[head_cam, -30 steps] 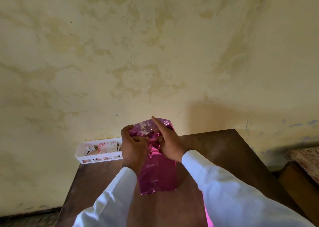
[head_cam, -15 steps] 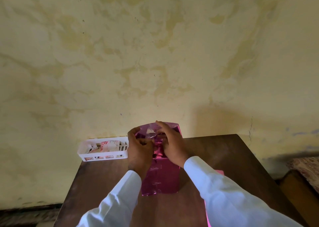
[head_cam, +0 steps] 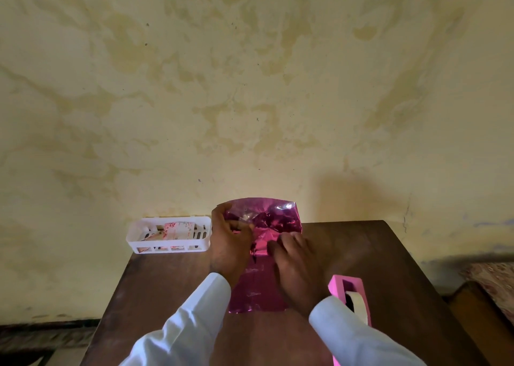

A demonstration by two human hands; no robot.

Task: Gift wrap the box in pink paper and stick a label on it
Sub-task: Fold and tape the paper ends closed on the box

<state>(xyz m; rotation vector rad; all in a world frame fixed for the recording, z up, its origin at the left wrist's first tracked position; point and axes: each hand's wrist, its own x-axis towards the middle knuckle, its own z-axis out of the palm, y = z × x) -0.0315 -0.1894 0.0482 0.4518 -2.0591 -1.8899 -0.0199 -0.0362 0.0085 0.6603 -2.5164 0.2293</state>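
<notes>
A box wrapped in shiny pink paper (head_cam: 257,290) stands upright on the brown wooden table (head_cam: 361,254), its open paper end crumpled at the top. My left hand (head_cam: 229,243) grips the top left of the paper, fingers curled over the fold. My right hand (head_cam: 297,265) lies lower on the box's front right side, its fingers pressing the paper near a crease. A pink tape dispenser (head_cam: 351,296) with a roll of tape stands just right of the box, partly behind my right sleeve.
A white slotted plastic basket (head_cam: 169,236) holding floral-patterned paper items sits at the table's far left corner against the stained yellow wall. A patterned piece of furniture (head_cam: 489,290) stands to the right of the table.
My right hand has slid from the top of the box down onto its front right side. My left hand stays at the top fold. The tape dispenser has come into view.
</notes>
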